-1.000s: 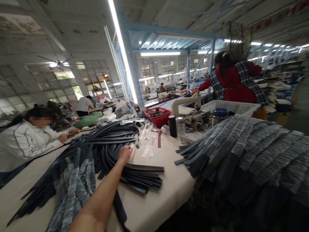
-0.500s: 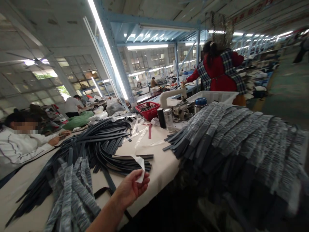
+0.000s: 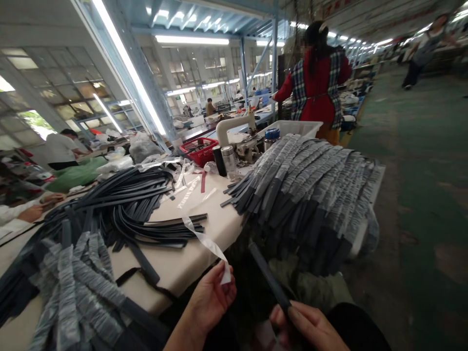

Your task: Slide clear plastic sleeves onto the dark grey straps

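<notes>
Between its thumb and fingers, my left hand [image 3: 212, 297] pinches one end of a thin white strip [image 3: 209, 242], which curls up and away over the table edge. My right hand [image 3: 310, 321] is closed around a dark grey strap [image 3: 269, 277] that points up and forward. Something whitish shows blurred below the right fingers. Loose dark straps [image 3: 153, 229] lie on the table just beyond my left hand. Nearer, at the left, are straps wrapped in crinkled clear plastic [image 3: 98, 292]. A large pile of similar wrapped straps [image 3: 314, 190] fans out beyond my right hand.
The pale table [image 3: 175, 265] ends in front of me. At its back stand a red basket [image 3: 199, 152], bottles [image 3: 228, 161], a sewing machine [image 3: 243, 141] and a white tub [image 3: 303, 127]. A co-worker in red [image 3: 316, 83] stands behind; a white-sleeved person's hands [image 3: 32, 212] are at left.
My right hand has come into view with a dark strap. My left hand still holds the white strip, which now stretches out longer. The view has swung right and down.
</notes>
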Motion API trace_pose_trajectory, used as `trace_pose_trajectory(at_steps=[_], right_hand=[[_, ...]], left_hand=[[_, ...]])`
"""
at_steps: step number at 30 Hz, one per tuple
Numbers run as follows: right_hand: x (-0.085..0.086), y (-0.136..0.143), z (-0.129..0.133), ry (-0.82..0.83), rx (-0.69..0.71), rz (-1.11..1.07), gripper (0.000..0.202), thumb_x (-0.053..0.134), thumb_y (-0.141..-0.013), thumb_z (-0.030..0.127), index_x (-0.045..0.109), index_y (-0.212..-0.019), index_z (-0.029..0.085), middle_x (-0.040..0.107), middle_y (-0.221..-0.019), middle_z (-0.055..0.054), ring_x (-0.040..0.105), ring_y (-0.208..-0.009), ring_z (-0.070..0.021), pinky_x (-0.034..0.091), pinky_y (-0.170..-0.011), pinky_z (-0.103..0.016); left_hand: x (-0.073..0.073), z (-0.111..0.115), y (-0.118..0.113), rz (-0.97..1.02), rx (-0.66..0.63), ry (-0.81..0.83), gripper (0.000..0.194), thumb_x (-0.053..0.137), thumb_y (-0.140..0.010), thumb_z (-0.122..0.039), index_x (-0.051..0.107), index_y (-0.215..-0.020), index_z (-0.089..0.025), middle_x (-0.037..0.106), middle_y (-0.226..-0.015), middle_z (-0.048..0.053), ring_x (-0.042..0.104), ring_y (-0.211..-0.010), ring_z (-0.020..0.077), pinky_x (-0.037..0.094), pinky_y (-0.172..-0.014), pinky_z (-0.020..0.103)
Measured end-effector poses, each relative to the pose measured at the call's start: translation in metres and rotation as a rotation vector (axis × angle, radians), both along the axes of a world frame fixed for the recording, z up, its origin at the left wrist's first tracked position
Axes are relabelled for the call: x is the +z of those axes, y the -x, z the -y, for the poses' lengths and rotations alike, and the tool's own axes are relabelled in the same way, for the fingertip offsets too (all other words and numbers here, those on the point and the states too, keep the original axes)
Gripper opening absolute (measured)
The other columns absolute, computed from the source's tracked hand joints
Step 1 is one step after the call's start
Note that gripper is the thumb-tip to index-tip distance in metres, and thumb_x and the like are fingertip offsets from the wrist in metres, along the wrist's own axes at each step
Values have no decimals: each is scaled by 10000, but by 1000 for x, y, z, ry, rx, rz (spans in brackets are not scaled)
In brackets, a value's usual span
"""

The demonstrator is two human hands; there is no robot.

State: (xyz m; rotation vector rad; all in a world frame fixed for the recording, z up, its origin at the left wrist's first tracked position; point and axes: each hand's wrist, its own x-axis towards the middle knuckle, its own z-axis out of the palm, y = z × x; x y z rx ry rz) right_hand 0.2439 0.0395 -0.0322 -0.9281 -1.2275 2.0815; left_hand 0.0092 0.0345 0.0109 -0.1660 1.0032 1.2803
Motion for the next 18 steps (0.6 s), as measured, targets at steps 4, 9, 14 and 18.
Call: trace_pose_trajectory(at_steps=[4,9,14,18], right_hand=[[6,37,-31,60,29,-184,405,608,-851,558,737,-849,174,634,-1199,-128,557,-1162,-273,465,-924,-373],[17,92,-59,95,179,-328,385,691,-788,531,730,-849,153,660,-1072,-101,628,-939,-202,487,-860,-346],[18,119,-72,4,157,-253,464,688,-771,583,725,-849,127,647,-760,-35,569,-635,-110,458,-618,-233],[14,122,-75,-162,84,-117,482,656,-781,601,728,-842,128,619,-677,-11,543,-561,-108,430,-506,-216]], left_hand=[[-4,11,3,320,-48,-109,115,503,-910,-196,543,-810,-158,594,-613,-27,596,-502,87,521,-522,209],[-4,25,5,509,-120,-224,80,555,-835,-164,512,-768,-166,524,-592,-49,556,-487,51,484,-524,156],[-11,32,2,402,-140,-156,64,588,-818,-182,549,-772,-162,506,-557,-60,530,-449,58,456,-494,168],[-21,34,-2,-53,-186,-12,244,531,-909,-364,653,-953,-157,715,-865,62,676,-694,147,507,-611,245]])
